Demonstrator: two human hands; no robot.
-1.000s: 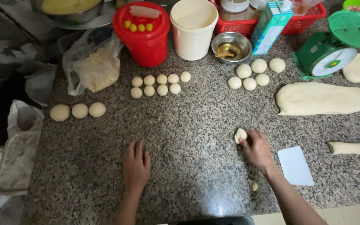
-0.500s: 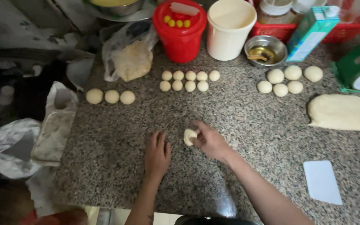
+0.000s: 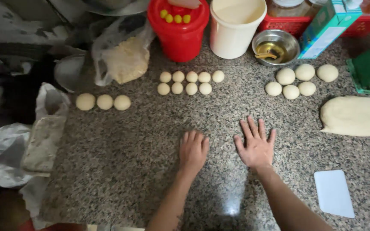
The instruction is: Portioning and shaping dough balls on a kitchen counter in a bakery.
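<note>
Hands flat on speckled granite counter [image 3: 120,145], side by side. Left hand [image 3: 193,149] palm down, fingers loosely together, holding nothing visible; whether dough sits under it, can't tell. Right hand [image 3: 255,145] palm down, fingers spread wide — grasping nothing. Nearest dough: nine small balls [image 3: 189,82] in two rows just beyond the fingertips, five bigger balls [image 3: 299,79] to the right, three balls [image 3: 103,102] to the left. White scraper [image 3: 334,193] lies near right forearm — not touching. Large dough slab [image 3: 356,116] at right edge.
</note>
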